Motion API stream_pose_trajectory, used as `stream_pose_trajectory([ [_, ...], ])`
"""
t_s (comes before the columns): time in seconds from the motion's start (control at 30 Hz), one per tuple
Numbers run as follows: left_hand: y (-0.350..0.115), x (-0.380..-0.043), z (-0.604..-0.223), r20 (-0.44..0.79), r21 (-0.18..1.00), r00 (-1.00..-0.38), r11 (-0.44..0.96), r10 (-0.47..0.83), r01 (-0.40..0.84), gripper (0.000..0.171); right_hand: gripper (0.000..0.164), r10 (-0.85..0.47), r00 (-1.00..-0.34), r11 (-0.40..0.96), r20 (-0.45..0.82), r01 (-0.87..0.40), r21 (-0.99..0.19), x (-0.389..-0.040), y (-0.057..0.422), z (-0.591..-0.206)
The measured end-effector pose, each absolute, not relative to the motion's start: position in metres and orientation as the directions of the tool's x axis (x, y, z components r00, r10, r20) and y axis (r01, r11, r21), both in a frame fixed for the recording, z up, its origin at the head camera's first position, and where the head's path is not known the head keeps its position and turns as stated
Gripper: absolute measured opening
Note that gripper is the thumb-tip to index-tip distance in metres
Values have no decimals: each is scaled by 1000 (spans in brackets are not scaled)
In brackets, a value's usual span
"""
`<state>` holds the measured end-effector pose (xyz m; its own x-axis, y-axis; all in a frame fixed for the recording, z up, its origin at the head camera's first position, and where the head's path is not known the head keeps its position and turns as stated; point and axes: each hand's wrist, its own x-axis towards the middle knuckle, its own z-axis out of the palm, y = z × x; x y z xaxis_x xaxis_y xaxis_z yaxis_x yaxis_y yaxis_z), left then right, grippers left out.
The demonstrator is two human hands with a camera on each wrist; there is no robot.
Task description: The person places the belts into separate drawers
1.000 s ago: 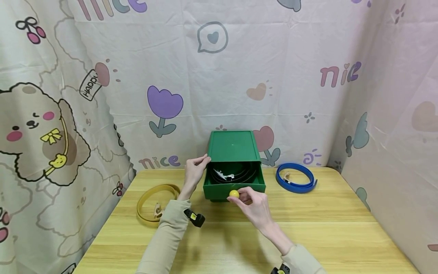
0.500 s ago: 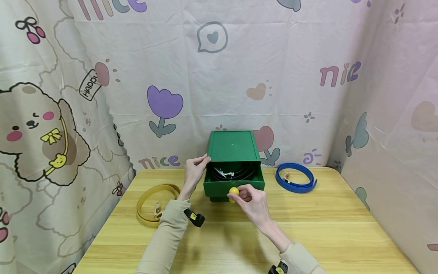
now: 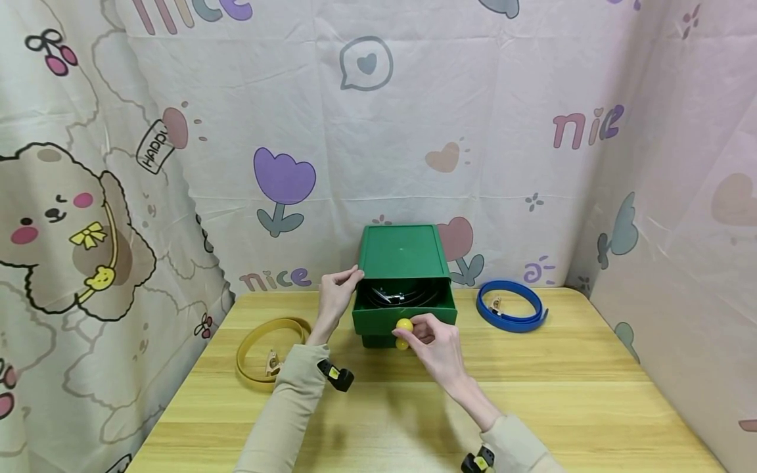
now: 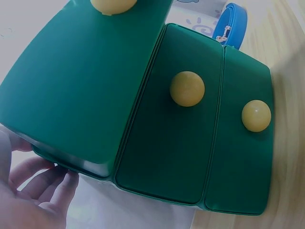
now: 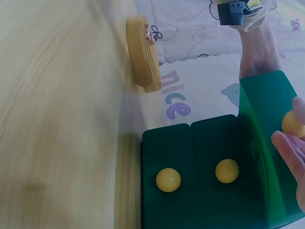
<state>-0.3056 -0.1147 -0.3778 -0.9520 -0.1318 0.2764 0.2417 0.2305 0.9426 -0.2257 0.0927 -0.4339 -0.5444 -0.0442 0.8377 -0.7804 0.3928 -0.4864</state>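
Observation:
A green drawer cabinet [image 3: 403, 253] stands at the table's back, its top drawer [image 3: 375, 321] partly pulled out. Inside lies a coiled black belt [image 3: 421, 298] with a silver buckle. My right hand [image 3: 439, 351] pinches the round yellow knob [image 3: 405, 325] on that drawer's front. At the cabinet's upper left edge, my left hand [image 3: 336, 301] holds the side, with curled fingers [image 4: 40, 183] against it in the left wrist view. Two lower drawers sit flush, each with its own yellow knob [image 4: 187, 88]; the right wrist view shows these knobs too.
A coiled yellow belt [image 3: 244, 351] lies on the wooden table [image 3: 532, 394], left of the cabinet and partly behind the left forearm. To the right rests a coiled blue belt [image 3: 514, 324]. A printed curtain [image 3: 378, 144] hangs close behind.
The top drawer has slid a short way back into the cabinet, with my right hand moving along on its knob. Less of the black belt shows. My left hand stays in place.

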Motion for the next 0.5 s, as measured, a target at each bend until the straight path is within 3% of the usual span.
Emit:
stream_pose_trajectory([
  [0.5, -114, -306, -379, 274, 947, -952, 212, -137, 242, 33, 22, 5, -602, 410, 799, -727, -550, -235, 92, -434],
])
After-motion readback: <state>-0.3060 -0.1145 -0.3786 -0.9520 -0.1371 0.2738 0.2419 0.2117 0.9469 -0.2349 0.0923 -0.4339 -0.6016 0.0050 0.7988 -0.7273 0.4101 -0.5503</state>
